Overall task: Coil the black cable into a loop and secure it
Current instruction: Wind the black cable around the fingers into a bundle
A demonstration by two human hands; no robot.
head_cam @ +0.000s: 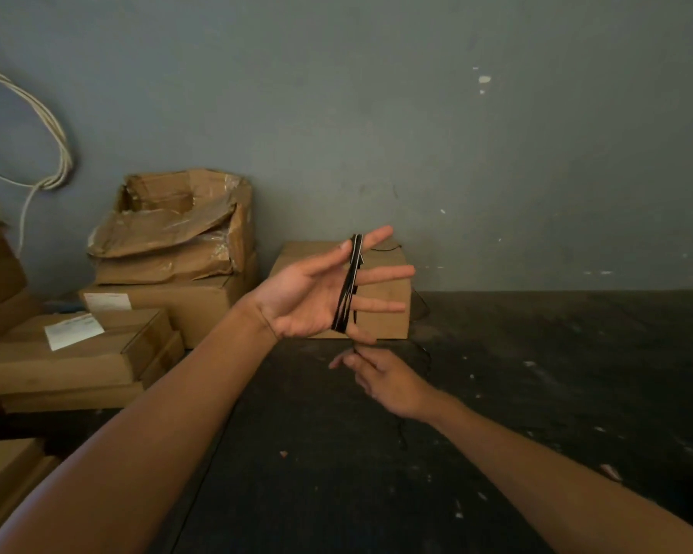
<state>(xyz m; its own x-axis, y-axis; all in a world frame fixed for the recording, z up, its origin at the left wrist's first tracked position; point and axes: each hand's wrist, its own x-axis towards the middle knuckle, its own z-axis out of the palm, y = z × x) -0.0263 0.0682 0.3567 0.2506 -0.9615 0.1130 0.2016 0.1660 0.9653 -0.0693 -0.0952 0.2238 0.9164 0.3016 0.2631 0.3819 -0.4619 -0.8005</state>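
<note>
Dark floor open from 3 to 6 o'clock. Cardboard boxes block 9 to 11 o'clock; small box just behind the hands.

Cardboard boxes — white cords on wall.

Location type: storage room or stockroom. Indicators: stacked cardboard boxes with shipping labels, one torn open box, a bare grey wall, a dark scuffed floor, and white cables hanging loose on the wall.
</note>
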